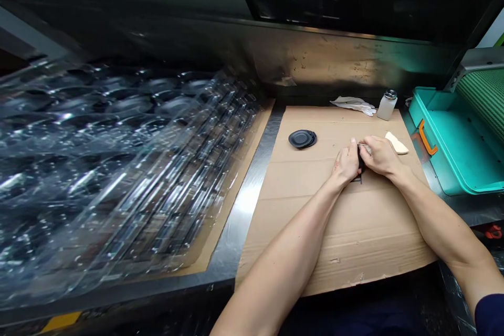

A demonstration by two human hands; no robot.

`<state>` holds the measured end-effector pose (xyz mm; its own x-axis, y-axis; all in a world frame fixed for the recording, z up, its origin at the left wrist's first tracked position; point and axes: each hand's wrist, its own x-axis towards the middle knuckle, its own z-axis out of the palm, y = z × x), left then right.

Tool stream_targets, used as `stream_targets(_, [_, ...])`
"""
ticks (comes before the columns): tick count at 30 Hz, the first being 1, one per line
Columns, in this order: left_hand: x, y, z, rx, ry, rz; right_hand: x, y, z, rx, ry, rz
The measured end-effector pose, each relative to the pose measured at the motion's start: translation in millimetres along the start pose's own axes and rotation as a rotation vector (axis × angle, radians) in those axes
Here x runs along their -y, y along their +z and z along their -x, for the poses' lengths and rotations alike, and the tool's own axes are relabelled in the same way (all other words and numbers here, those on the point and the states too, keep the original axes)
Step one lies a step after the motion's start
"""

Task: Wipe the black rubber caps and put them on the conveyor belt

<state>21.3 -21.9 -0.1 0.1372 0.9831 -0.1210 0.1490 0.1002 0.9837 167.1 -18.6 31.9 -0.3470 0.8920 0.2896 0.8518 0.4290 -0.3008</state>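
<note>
My left hand [347, 161] is closed around a small black part [360, 161], most of which is covered by the fingers. Close against it, my right hand [378, 154] pinches a thin, light-coloured tool [364, 145] whose kind I cannot make out; its tip meets the upper edge of the black part. Both hands are low over a cardboard sheet [307, 184]. To their left lie black, rounded dished parts [302, 139], overlapping each other. A folded cream cloth pad [397, 144] rests just right of my right hand.
Clear plastic trays [157, 184] holding dark parts are stacked at left, blurred. A white glove [354, 104] and a pump bottle [387, 104] stand at the cardboard's back edge. At right sits a teal bin [452, 168] with an orange handle, beside a green mesh belt [484, 100].
</note>
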Motion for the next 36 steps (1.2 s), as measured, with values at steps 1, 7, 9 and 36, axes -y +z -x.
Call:
stream_targets(1, [0.1,0.1,0.3,-0.006,-0.002,-0.006,-0.1,0.2,-0.2,0.002,-0.001,-0.005])
stream_targets(7, [-4.7,0.8,4.7,-0.004,-0.039,0.01,1.1,3.1,-1.3,0.017,0.022,0.007])
stream_targets(9, [-6.5,1.1,5.7,-0.009,-0.051,0.018,2.3,4.0,-2.0,-0.014,0.009,-0.013])
stream_targets(36, [-1.0,4.5,7.0,-0.043,0.156,-0.103,0.0,-1.5,-0.2,0.069,-0.001,-0.029])
